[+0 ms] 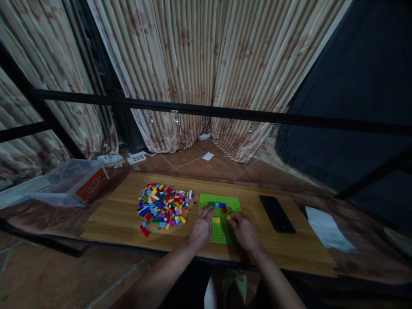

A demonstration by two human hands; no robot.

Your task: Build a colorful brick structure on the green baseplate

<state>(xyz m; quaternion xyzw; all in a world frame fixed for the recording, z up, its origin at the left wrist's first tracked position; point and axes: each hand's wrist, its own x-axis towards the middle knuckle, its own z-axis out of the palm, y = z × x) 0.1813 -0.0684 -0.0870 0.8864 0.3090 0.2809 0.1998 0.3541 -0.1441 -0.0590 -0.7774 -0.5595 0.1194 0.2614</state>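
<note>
A green baseplate (222,237) lies on the wooden table. Along its upper part runs a row of bricks in green, light blue and dark blue (222,205), with a red brick (224,210) just below the right end. Lower down sits a yellow brick (216,220). My left hand (201,227) rests over the plate's left edge, fingers stretched out near the row's left end, with nothing visible in it. Between the thumb and fingers of my right hand (246,233) is a small yellow brick (228,217), held over the plate's right half.
A pile of mixed toy bricks (164,206) covers the table's left part, with a red brick (144,231) at its near side. A black phone-like slab (277,213) lies right of the plate. A clear plastic bin (69,182) stands left; a black bar (199,109) crosses behind the table.
</note>
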